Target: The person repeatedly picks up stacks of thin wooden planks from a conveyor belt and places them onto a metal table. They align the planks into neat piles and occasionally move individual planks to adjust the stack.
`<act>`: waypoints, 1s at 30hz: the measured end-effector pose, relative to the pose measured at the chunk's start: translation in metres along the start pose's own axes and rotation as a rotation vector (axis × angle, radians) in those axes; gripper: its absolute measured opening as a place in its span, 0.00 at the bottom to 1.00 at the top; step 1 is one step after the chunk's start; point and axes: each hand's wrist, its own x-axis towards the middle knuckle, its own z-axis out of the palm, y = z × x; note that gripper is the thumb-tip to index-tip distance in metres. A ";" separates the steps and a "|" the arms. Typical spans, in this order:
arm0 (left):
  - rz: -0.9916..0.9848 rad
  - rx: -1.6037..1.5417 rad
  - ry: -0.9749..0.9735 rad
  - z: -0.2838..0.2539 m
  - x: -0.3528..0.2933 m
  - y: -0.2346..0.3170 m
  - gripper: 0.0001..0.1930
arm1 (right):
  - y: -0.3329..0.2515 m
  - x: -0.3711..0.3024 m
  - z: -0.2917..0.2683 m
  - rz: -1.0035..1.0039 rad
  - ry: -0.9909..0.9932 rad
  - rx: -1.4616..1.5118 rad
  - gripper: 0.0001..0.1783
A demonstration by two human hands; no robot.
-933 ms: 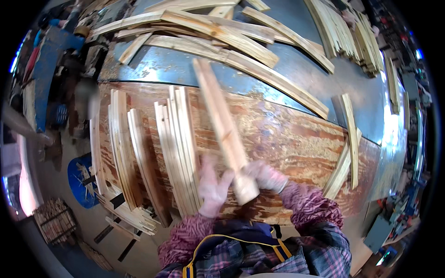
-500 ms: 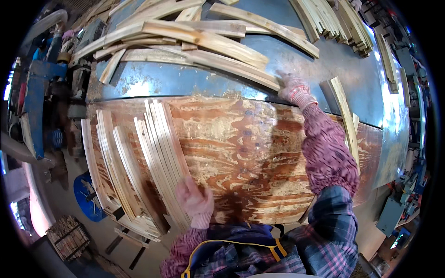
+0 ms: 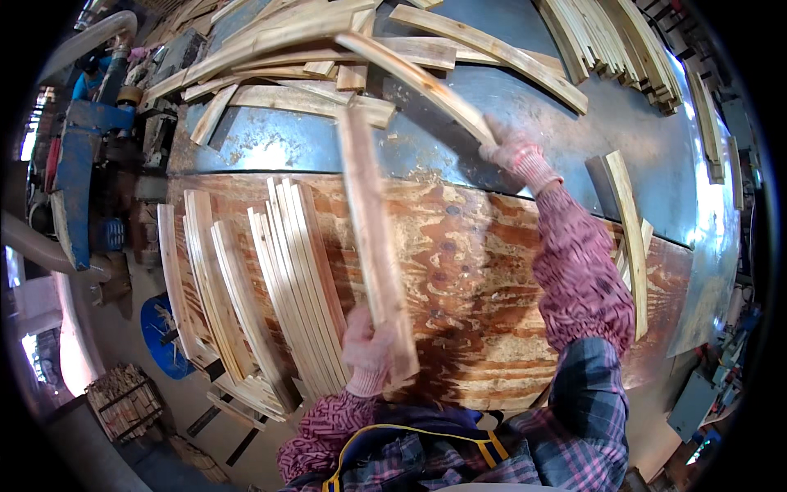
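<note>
My right hand (image 3: pixel 518 156), in a pale knit glove, reaches out to the far side and grips the near end of a wooden board (image 3: pixel 422 84). That board slants away to the left, over the blue-grey metal surface. Close to my body, my gloved left hand (image 3: pixel 365 348) is closed at the near end of another wooden board (image 3: pixel 370 221), its fingers at the left edge. This board is slightly blurred and points away from me across the plywood. Left of it, a row of wooden strips (image 3: pixel 287 271) lies side by side.
A loose pile of boards (image 3: pixel 279 49) covers the far left of the metal surface (image 3: pixel 254 143). Stacked boards (image 3: pixel 615 49) lie at the far right. One board (image 3: pixel 627 246) crosses onto the plywood (image 3: pixel 475 287) beside my right arm. A blue bin (image 3: pixel 168 344) stands at lower left.
A board has come off the pile toward my left hand, which has closed at its near end. My right hand has hold of another board. The view has shifted slightly.
</note>
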 end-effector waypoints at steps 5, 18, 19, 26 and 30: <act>0.287 0.888 0.296 -0.053 -0.044 -0.053 0.27 | 0.021 -0.112 0.079 -0.060 -0.298 0.858 0.30; 0.149 0.949 0.236 -0.031 0.005 -0.013 0.45 | -0.102 -0.030 0.112 -0.529 0.083 0.012 0.22; 0.208 1.113 0.306 -0.036 0.005 -0.015 0.46 | -0.100 0.031 0.116 -0.474 0.350 -0.282 0.27; 0.156 1.379 0.141 -0.052 0.025 -0.004 0.49 | -0.160 0.070 0.093 -0.258 0.083 -0.640 0.33; 0.459 1.000 0.193 -0.056 0.043 0.016 0.46 | -0.098 -0.024 0.067 0.025 -0.218 -0.148 0.25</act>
